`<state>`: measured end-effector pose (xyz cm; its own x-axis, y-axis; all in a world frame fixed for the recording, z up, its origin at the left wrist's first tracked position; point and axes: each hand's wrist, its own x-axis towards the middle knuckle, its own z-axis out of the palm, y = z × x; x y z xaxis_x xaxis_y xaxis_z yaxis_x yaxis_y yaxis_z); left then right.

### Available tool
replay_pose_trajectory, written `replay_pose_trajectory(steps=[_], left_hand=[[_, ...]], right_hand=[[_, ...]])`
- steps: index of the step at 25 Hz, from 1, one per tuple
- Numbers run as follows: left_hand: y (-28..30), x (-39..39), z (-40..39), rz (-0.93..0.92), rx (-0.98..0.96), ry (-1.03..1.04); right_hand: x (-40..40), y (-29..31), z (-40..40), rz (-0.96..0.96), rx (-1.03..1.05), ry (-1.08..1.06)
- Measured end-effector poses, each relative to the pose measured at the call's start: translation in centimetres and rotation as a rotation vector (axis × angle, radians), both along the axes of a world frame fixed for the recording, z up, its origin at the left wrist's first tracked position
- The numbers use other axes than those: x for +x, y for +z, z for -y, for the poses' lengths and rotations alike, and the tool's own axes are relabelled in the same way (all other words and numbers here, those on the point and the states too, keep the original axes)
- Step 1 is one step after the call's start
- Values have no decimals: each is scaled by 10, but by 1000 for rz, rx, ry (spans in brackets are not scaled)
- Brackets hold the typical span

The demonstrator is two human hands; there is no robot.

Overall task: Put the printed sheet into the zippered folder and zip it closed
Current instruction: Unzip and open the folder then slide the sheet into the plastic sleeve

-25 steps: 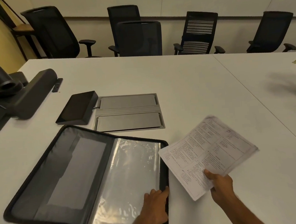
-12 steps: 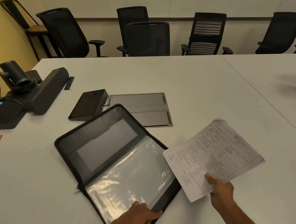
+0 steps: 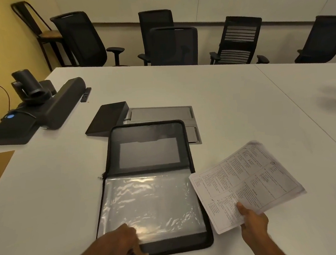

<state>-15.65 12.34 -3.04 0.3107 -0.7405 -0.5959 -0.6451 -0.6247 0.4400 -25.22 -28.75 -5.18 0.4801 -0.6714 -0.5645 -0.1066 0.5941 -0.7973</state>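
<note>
- A meeting room: a large white bench (image 3: 210,96) with a row of black office chairs (image 3: 174,45) along its far side, before a pale wall; a yellow wall is at the left.
- The zippered folder (image 3: 150,186) lies open flat on the bench in front of the person. Its spine runs left to right, so its long axis points away from the person.
- The folder's far half is a dark inner panel with a grey pocket. The near half is covered by a crinkled clear plastic sleeve (image 3: 148,204).
- The left hand (image 3: 121,244) rests on the folder's near left corner, its fingers curled over the edge and onto the sleeve.
- The right hand (image 3: 253,223) pinches the near corner of the printed sheet (image 3: 246,183), thumb on top.
- The sheet is held just right of the folder, tilted, its long axis running from near left to far right. Its left corner reaches just over the folder's right edge; printed side up.
- The folder's far right corner overlaps a grey metal flap panel (image 3: 162,113) set in the bench.
- A black tablet-like device (image 3: 107,119) sits propped just beyond the folder's far left corner.
- Farther left stand a dark speaker bar (image 3: 62,103) with a camera (image 3: 28,85) beside it, and a small remote (image 3: 86,94) by the bar's far end.
</note>
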Motion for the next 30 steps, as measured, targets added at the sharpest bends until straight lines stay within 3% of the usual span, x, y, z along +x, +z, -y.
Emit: replay_pose_trajectory(steps=[6, 8, 12, 14, 19, 30], left_hand=[[9, 9, 3, 43, 55, -96], [14, 2, 23, 90, 31, -4], [10, -8, 85, 400, -91, 230], [2, -15, 107, 466, -86, 286], [-18, -28, 120, 594, 31, 170], [-27, -33, 113, 647, -67, 68]], right_hand=[[-7, -4, -8, -12, 2, -30], [-9, -3, -10, -14, 6, -42], [-15, -2, -13, -18, -3, -74], [-19, -4, -14, -18, 1, -87], [-28, -5, -14, -27, 23, -105], [-38, -4, -13, -28, 46, -95]])
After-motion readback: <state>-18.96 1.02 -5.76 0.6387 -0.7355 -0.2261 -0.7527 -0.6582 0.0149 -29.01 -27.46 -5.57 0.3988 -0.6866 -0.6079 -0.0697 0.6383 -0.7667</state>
